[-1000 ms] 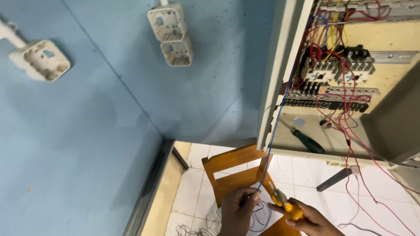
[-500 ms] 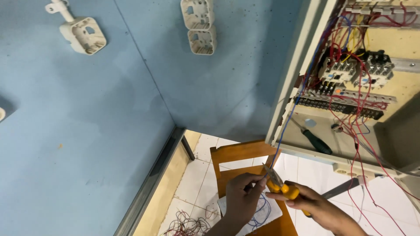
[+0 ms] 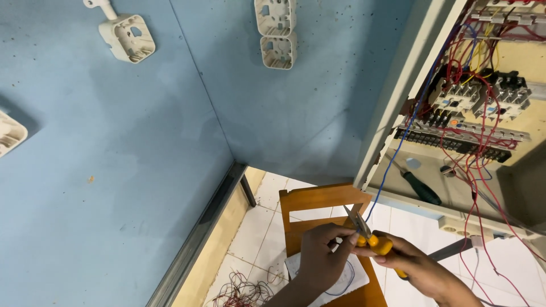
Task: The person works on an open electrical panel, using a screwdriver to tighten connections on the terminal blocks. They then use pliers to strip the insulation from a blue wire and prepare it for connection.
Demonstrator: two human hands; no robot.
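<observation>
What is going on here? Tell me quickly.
A person is working on a blue wire that hangs from an open electrical cabinet. The right hand holds yellow-handled pliers at the wire's lower end, and the left hand pinches the wire beside the tips, above a wooden chair.

Light: even, soft, fairly bright; blue wall (image 3: 142,170) evenly lit.
Shadows: faint under wall boxes (image 3: 275,33).
Glare: mild on floor tiles (image 3: 259,227).
Blur: slight at hands; edges stretched w/ wide-angle.
</observation>
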